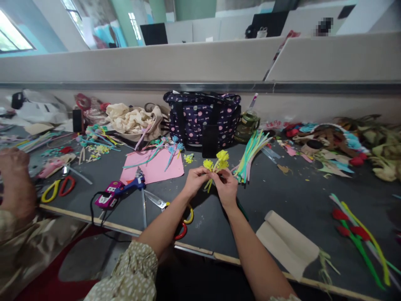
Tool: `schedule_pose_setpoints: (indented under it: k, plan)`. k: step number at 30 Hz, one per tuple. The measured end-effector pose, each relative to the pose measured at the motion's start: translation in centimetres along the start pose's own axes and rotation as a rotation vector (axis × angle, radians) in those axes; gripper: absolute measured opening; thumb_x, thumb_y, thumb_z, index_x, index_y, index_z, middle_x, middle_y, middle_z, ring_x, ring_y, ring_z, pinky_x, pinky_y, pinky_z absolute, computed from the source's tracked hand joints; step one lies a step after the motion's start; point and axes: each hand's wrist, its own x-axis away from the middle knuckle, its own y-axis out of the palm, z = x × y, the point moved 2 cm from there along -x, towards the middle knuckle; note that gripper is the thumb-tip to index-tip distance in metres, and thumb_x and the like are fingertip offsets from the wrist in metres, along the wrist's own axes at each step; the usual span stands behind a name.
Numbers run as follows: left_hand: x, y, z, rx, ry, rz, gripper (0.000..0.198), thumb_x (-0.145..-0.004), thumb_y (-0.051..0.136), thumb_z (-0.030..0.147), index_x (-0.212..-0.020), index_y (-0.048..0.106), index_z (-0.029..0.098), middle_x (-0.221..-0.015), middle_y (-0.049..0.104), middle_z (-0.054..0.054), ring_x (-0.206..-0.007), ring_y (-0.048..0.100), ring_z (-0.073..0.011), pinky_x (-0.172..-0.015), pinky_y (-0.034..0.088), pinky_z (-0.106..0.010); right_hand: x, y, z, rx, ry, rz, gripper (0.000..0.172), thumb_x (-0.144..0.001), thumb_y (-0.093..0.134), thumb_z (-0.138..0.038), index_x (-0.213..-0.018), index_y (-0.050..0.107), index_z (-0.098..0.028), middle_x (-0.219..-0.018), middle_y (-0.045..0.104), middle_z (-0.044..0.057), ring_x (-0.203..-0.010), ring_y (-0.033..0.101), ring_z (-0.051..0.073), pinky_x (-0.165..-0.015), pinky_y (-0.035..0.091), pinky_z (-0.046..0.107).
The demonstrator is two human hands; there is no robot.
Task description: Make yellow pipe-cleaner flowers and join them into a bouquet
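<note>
Over the middle of the dark table (300, 196), my left hand (194, 180) and my right hand (226, 187) meet, both pinched on the stems of small yellow paper flowers (217, 161). The yellow heads stick up above my fingers. Under my left wrist, scissors (175, 209) with yellow and red handles lie on the table. A blue glue gun (131, 184) rests to the left on a pink paper sheet (156, 169). A bundle of pastel straws (250, 154) lies just right of the flowers.
A dotted dark bag (200, 115) and a black phone (209, 141) stand behind the flowers. A roll of beige paper (286, 242) lies at the near right, with red-headed straw flowers (357, 234) beyond. Another person's arm (15, 184) is at the left, near more scissors (58, 188).
</note>
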Motion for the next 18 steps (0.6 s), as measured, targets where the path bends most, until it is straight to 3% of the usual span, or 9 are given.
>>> schedule_pose_setpoints:
  k: [8, 18]
  plan:
    - [-0.1, 0.0, -0.6, -0.011, 0.008, -0.007, 0.026, -0.057, 0.086, 0.037, -0.066, 0.074, 0.016, -0.069, 0.068, -0.004, -0.065, 0.059, -0.0142, -0.068, 0.048, -0.027, 0.1, -0.1, 0.2, -0.067, 0.0, 0.016, 0.014, -0.078, 0.069, -0.03, -0.074, 0.065, -0.018, -0.075, 0.06, 0.0, -0.07, 0.06, 0.015, -0.068, 0.049, 0.028]
    - [0.3, 1.1, -0.1, 0.157, -0.082, -0.082, 0.033, -0.054, 0.088, 0.039, -0.07, 0.072, 0.015, -0.07, 0.068, -0.003, -0.064, 0.059, -0.0126, -0.073, 0.047, -0.029, 0.1, -0.6, 0.6, -0.072, 0.079, 0.006, 0.019, -0.08, 0.068, -0.033, -0.07, 0.064, -0.016, -0.071, 0.059, 0.0, -0.068, 0.056, 0.015, -0.065, 0.046, 0.028]
